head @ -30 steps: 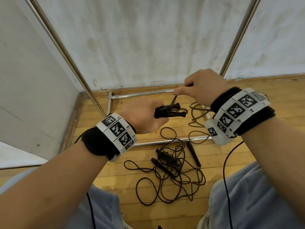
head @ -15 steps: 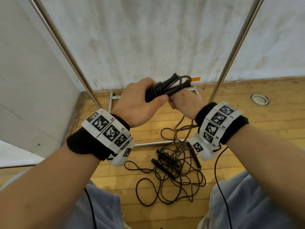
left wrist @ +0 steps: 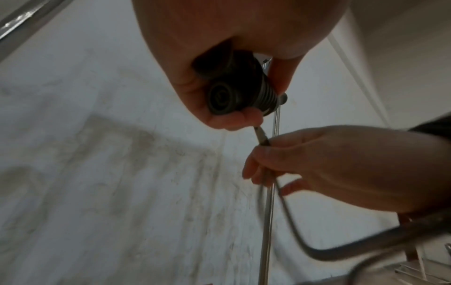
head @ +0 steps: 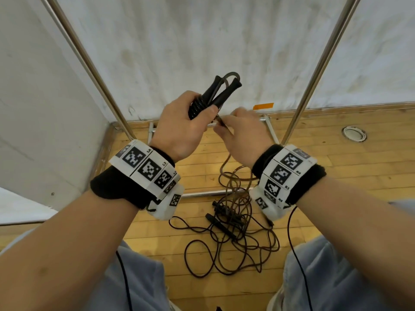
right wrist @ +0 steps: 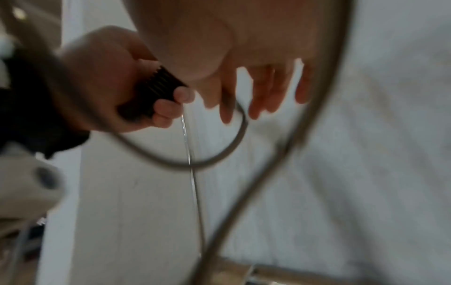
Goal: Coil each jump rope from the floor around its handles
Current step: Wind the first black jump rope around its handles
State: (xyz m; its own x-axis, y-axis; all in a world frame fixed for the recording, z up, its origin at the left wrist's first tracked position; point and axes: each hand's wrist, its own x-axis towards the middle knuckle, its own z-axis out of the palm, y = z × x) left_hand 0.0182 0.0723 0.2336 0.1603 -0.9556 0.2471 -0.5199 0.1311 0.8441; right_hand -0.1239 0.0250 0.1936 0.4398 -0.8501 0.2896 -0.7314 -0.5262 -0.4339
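Head view. Your left hand (head: pixel 182 129) grips the paired black handles (head: pixel 215 95) of one jump rope, fingers wrapped round the ribbed end, the free tips angled up toward the white wall (head: pixel 202 41). A second ago you held this bundle level and low; half a second ago it was rising; now it stands steep, and your right hand (head: pixel 241 135) has dropped from above the handles to just below them. Judged: one turn has gone on and you are drawing cord for the next. Your right fingers pinch the cord (head: pixel 221 122) close to your left thumb. The slack runs down to the floor (head: pixel 336 167), into a loose tangle (head: pixel 233 239) with further black handles in it: more rope uncoiled, so the task looks early.

Left wrist view. Item: handle butt (left wrist: pixel 220 101), round, ribbed sides, enclosed by your left fingers (left wrist: pixel 234 120). Cord leaves under them, taut and short, into your right hand (left wrist: pixel 317 165), pinched there. Below, it bends in a wide blurred loop (left wrist: pixel 305 248). A metal pole (left wrist: pixel 268 212) stands behind.

Right wrist view. Blurred. Your left hand (right wrist: pixel 102 81) holds the ribbed handle (right wrist: pixel 156 90). Your right fingers (right wrist: pixel 227 108) point down with cord passing among them; exact hold cannot be told here. The cord is thin, grey-brown, springy, keeping open curves (right wrist: pixel 219 152).
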